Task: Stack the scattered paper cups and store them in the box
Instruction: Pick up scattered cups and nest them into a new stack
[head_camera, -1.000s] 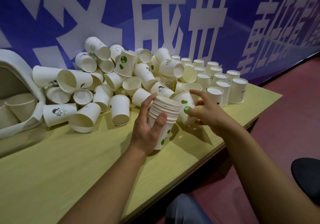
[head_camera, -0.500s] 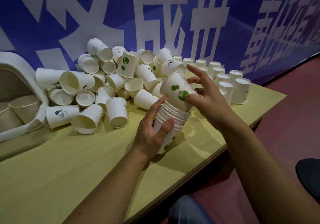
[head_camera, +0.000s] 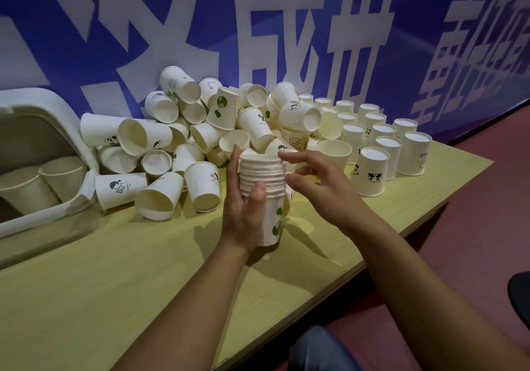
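On the bench, a nested stack between two hands

At the middle of the head view, over the yellow-green bench (head_camera: 86, 299): left hand (head_camera: 243, 216) wrapped round the stack of cups (head_camera: 262, 181), thumb across the rims, fingers behind, likely to keep the stack upright and steady for nesting. Right hand (head_camera: 318, 187) just beside the stack's rims, fingers spread and loosely bent, pinching nothing; whether the fingertips touch the rims, cannot tell. Behind, against the blue banner (head_camera: 286, 12), a heap of loose cups (head_camera: 200, 130) lying every way. To the right, upside-down cups (head_camera: 384, 141) standing in rows. At far left, the white box (head_camera: 71, 118) open toward the heap, with at least two cups (head_camera: 43, 178) lying inside; most of the task judged yet undone
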### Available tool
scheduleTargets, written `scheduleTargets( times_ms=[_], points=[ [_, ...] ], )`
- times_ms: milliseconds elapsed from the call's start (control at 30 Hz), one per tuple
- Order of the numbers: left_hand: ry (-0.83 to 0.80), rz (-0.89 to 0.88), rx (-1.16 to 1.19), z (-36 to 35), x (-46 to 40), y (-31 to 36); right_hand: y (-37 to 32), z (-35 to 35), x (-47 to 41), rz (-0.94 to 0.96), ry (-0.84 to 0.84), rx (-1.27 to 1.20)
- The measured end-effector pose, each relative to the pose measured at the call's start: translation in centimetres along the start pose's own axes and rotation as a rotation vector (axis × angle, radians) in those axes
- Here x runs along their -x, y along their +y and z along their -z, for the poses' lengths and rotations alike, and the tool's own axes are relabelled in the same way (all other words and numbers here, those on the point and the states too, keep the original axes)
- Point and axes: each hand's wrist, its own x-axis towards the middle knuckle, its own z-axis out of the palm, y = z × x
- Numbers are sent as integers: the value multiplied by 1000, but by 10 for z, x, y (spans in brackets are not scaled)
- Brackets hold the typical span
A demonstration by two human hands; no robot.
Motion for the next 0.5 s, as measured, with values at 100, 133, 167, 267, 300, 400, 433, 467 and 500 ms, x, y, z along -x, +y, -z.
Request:
scheduleTargets(
  times_ms=[100, 133, 167, 267, 300, 400, 433, 467, 500],
  points=[
    [122, -30, -46, 8, -6, 1, 9, -3, -6, 14, 44, 90],
    [169, -40, -56, 10, -7, 2, 12, -3, -10, 25, 42, 174],
    [214, -49, -72, 11, -9, 3, 16, -3, -14, 39, 12, 281],
    [305, -77, -108, 14, -12, 2, 27, -6, -24, 54, -225, 493],
    [322, -70, -107, 16, -12, 1, 28, -8, -26, 50, -304, 527],
    [344, -20, -106, 19, -13, -2, 29, -14, -30, 66, -369, 675],
    [347, -5, -113, 19, -13, -3, 29, -14, -31, 67, -359, 745],
    [346, 4, -119, 19, -13, -2, 27, -14, -32, 71, -348, 818],
    [342, 6, -124, 19, -13, -2, 26, -13, -32, 75, -341, 875]
  ],
)
